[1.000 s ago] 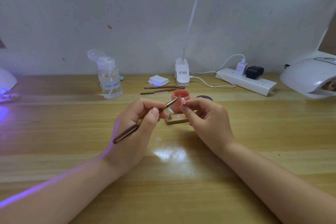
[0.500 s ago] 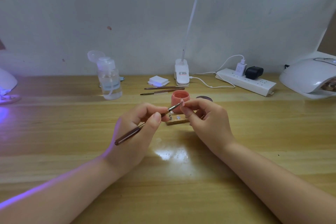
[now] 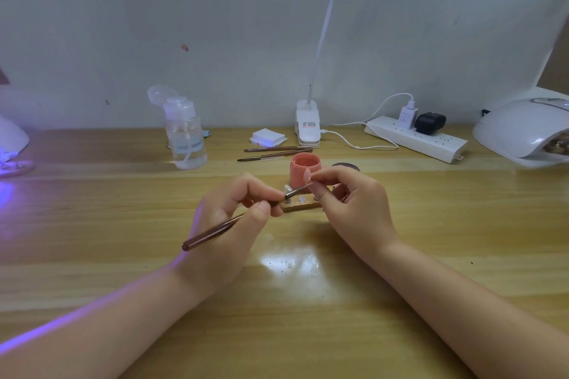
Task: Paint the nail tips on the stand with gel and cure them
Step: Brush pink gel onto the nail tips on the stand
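My left hand [image 3: 229, 224] grips a brown-handled brush [image 3: 215, 232], its tip pointing up and right toward a small pink nail tip [image 3: 307, 176]. My right hand [image 3: 351, 209] pinches that nail tip between thumb and forefinger, just in front of the open pink gel jar [image 3: 304, 171]. The small wooden stand [image 3: 300, 203] with round metal holders lies on the table between my hands, partly hidden by my fingers. A white curing lamp [image 3: 526, 129] sits at the far right.
A clear pump bottle [image 3: 184, 135] stands back left. Two spare brushes [image 3: 274, 154], white pads [image 3: 267, 137], a clip lamp base [image 3: 308, 128] and a power strip [image 3: 415, 137] line the back. A dark jar lid [image 3: 346, 167] lies behind my right hand. A second lamp [image 3: 12, 144] glows violet at far left.
The brush tip has dropped from the jar's rim down to the nail tip held by my right hand. Both hands stay almost in place.
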Available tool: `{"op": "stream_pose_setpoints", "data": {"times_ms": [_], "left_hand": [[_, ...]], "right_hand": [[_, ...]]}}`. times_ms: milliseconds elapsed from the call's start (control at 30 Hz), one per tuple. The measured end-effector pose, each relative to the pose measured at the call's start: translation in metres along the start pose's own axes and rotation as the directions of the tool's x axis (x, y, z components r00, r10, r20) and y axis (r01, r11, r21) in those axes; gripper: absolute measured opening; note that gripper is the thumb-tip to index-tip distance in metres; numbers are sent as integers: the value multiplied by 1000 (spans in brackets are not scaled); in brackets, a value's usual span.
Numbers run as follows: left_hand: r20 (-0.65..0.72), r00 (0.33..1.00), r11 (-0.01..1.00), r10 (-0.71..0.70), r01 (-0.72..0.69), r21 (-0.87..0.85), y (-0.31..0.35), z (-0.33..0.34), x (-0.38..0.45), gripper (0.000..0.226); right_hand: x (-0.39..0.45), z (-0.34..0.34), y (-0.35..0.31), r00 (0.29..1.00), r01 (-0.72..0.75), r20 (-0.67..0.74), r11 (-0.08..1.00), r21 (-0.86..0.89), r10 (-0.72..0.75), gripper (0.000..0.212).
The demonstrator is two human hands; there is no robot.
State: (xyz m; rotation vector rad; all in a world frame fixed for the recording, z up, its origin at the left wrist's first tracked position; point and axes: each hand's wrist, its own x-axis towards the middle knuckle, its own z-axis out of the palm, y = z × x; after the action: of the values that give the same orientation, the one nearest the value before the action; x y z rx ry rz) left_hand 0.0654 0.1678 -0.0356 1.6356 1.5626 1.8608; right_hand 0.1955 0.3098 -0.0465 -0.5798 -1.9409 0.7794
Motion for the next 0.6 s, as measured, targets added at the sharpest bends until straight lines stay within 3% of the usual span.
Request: {"op": "stream_pose_setpoints", "data": {"times_ms": [600], "left_hand": [[-19, 998, 997, -64, 65, 48, 2, 4, 0, 21]], "right_hand": [[0, 1, 1, 1000, -16, 6, 1000, 12, 16, 3]]}}
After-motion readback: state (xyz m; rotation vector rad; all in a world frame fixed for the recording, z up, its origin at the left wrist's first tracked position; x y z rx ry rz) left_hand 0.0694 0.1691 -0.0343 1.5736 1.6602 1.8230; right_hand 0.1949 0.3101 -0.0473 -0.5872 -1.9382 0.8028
